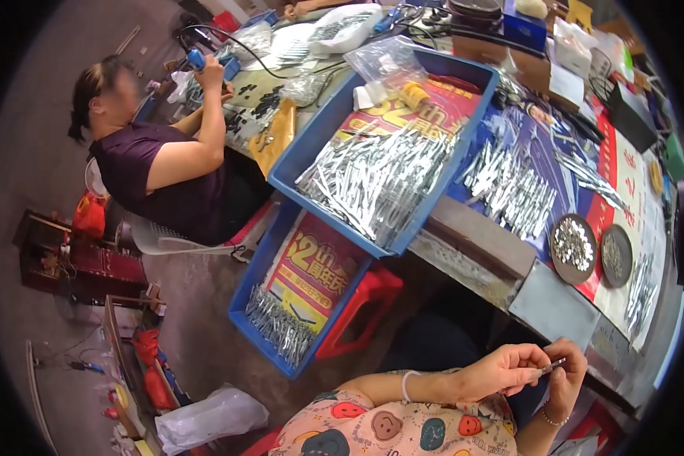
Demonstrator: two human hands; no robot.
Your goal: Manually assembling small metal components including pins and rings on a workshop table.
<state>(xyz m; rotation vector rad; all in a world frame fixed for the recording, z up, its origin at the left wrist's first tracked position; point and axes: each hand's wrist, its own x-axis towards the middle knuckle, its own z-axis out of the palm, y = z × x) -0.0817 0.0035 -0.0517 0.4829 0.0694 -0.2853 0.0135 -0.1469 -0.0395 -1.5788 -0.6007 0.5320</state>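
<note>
The long worktable (555, 304) runs along the right, spread with printed posters. On its left edge sits a big blue plastic tray (463, 76), heaped with thin silvery metal pins (380, 182); a second blue tray (260, 262) on the red plastic stool (365, 304) below holds only a small pile at its near end. More pins lie loose in a patch (513, 190) mid-table, and two round dark dishes (574, 247) of small shiny parts wait near the front edge. So plenty looks unworked, by my judgement. Now the hands, low in front of the table's near edge: left hand (501, 371) pinches one small silvery pin (552, 367), right hand (566, 380) grips its other end, fingers closed on it.
</note>
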